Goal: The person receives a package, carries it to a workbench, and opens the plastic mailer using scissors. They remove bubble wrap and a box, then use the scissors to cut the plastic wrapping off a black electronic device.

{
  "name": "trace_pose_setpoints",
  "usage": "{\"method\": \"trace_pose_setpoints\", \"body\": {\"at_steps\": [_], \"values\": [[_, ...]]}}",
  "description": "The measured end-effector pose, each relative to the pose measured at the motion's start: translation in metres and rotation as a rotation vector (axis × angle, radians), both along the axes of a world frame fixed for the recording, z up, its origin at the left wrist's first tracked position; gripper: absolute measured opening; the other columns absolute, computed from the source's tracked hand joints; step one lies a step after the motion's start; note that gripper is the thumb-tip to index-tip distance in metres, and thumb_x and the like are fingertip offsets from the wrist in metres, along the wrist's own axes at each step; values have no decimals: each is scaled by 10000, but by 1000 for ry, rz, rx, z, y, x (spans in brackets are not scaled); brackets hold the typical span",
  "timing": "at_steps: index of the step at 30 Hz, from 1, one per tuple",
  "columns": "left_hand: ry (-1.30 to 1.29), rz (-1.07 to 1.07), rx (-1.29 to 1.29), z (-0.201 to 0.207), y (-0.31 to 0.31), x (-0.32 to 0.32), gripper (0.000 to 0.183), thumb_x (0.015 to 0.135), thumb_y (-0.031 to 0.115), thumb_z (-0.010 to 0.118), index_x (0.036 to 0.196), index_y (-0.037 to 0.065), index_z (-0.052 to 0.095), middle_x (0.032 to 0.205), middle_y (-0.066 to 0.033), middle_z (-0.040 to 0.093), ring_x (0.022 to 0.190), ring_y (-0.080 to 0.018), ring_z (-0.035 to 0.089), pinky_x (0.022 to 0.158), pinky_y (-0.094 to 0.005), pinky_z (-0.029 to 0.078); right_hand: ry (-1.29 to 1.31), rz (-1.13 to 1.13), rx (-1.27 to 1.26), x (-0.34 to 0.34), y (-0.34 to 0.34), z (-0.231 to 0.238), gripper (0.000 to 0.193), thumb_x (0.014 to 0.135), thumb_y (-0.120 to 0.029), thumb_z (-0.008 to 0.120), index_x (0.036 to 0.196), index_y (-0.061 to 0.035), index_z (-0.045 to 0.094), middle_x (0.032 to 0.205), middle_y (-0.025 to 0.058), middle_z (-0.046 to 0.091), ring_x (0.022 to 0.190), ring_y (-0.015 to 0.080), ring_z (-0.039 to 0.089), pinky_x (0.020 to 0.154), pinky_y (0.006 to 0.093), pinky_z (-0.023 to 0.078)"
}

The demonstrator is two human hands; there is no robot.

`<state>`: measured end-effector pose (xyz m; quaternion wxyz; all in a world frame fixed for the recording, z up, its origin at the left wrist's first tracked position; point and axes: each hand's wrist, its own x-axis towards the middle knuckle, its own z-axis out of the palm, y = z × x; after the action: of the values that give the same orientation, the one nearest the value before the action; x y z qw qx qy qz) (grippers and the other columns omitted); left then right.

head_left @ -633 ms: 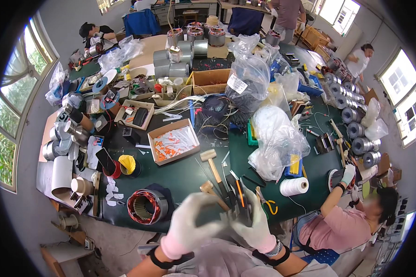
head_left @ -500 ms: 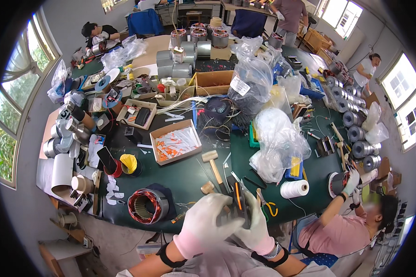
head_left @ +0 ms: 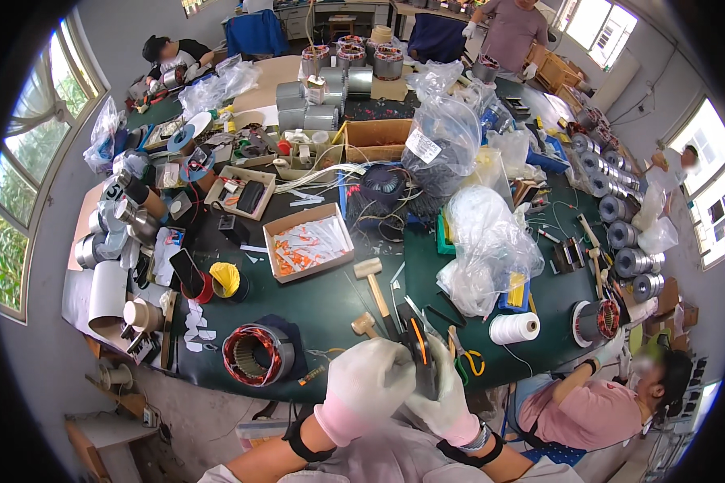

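My right hand [head_left: 443, 398], in a white glove, is closed round a long black object with an orange stripe [head_left: 417, 342] that stands tilted in front of me; its exact kind is hard to make out. My gloved left hand [head_left: 369, 385] is close beside it, fingers curled together, and whatever they pinch is hidden. Left of my hands a motor stator [head_left: 258, 354] with red windings lies on its side on a dark cloth. Just beyond my hands lie a wooden mallet [head_left: 372, 283] and a second mallet head [head_left: 366, 325]. Yellow-handled scissors [head_left: 473, 358] lie to the right.
A cardboard box of white and orange strips [head_left: 310, 241] stands mid-table. A white thread spool [head_left: 514, 328] and plastic bags [head_left: 487, 249] are at right. A co-worker in pink [head_left: 596, 410] sits at the right near another stator [head_left: 600, 320]. Metal cylinders [head_left: 620, 235] line the right edge.
My left hand's fingers have drawn in from a looser, blurred spread to a curl beside the black object. The co-worker's hand at right has dropped lower, away from the stator.
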<state>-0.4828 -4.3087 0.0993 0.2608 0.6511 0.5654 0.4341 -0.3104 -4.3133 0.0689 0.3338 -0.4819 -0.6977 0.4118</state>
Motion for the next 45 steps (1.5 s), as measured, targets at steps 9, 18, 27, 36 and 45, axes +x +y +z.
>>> {"method": "trace_pose_setpoints", "body": {"at_steps": [9, 18, 27, 36, 45], "values": [[-129, 24, -145, -1, -4, -4, 121, 755, 14, 729, 859, 29, 669, 785, -99, 666, 641, -198, 647, 594, -310, 514, 443, 25, -508, -4, -6, 11, 825, 793, -62, 726, 1525, 21, 355, 1282, 104, 589, 1173, 162, 572, 1048, 326, 448], [50, -12, 62, 12, -8, -6, 162, 718, 64, 786, 847, 53, 688, 811, -80, 689, 659, -257, 666, 609, -335, 537, 429, 59, -494, -4, -5, 14, 815, 805, -73, 730, 1521, 32, 355, 1323, 120, 584, 1210, 187, 569, 1075, 339, 435], [105, 3, 113, 7, -8, -3, 138, 703, 28, 749, 809, 55, 664, 731, -79, 634, 609, -257, 629, 570, -343, 506, 161, 12, -189, -6, -9, 9, 853, 787, -113, 798, 1506, 33, 363, 1247, 168, 605, 1087, 203, 641, 947, 344, 519], [-114, 25, -136, 5, -13, -8, 104, 763, 32, 728, 834, 24, 653, 738, -70, 623, 591, -145, 587, 569, -276, 478, 434, 37, -540, -10, -13, 15, 839, 784, -51, 734, 1528, 36, 356, 1361, 114, 546, 1270, 165, 534, 1079, 317, 442], [-258, -37, -171, 0, -13, -16, 152, 776, 31, 728, 912, 4, 664, 805, -90, 659, 638, -138, 619, 600, -287, 505, 474, 44, -580, -9, -9, 31, 825, 799, -26, 712, 1532, 46, 340, 1343, 123, 571, 1234, 185, 575, 1087, 333, 445]]}}
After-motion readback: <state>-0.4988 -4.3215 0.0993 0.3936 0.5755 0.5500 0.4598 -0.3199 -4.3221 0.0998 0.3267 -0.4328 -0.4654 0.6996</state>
